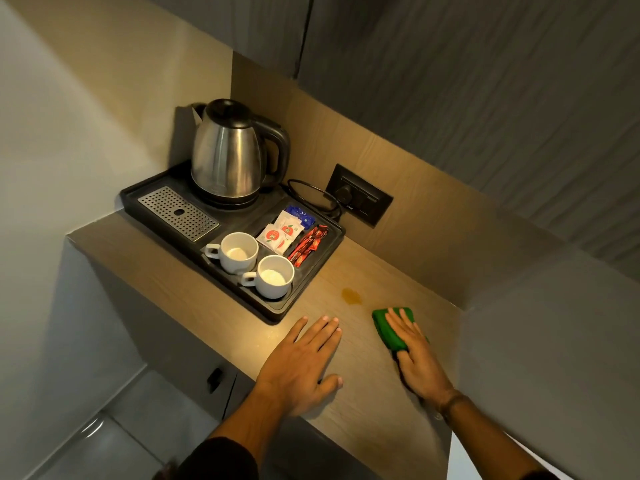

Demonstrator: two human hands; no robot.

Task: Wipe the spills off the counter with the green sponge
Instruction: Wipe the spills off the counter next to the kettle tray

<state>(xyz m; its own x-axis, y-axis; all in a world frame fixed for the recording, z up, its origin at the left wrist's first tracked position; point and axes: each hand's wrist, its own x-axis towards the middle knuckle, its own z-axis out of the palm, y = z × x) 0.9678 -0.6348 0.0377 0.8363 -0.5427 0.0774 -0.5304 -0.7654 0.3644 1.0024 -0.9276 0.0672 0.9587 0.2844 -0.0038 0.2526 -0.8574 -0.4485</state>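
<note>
The counter (221,313) is a pale wood-grain laminate slab with a matte finish and a squared front edge. The right hand (417,358) lies flat on the green sponge (389,329), a soft rectangular pad with rounded corners, fingers extended and pressed together over its top. The sponge sits on the counter at the right side, near the wall. Toward 11 o'clock from the sponge, just apart from it, an amber spill (351,295) forms a small irregular glossy patch on the wood. The left hand (304,358) rests palm down on bare counter at about 9 o'clock from the sponge, fingers straight and close together, thumb spread out, holding nothing.

Behind the hands a black moulded plastic tray (311,277) holds a brushed steel kettle (227,150) with a black handle, a perforated metal drip plate (178,213), two round white ceramic cups (273,275), and paper sachets (280,233) in a compartment. A dark wall socket (360,195) sits at 3 o'clock from the kettle.
</note>
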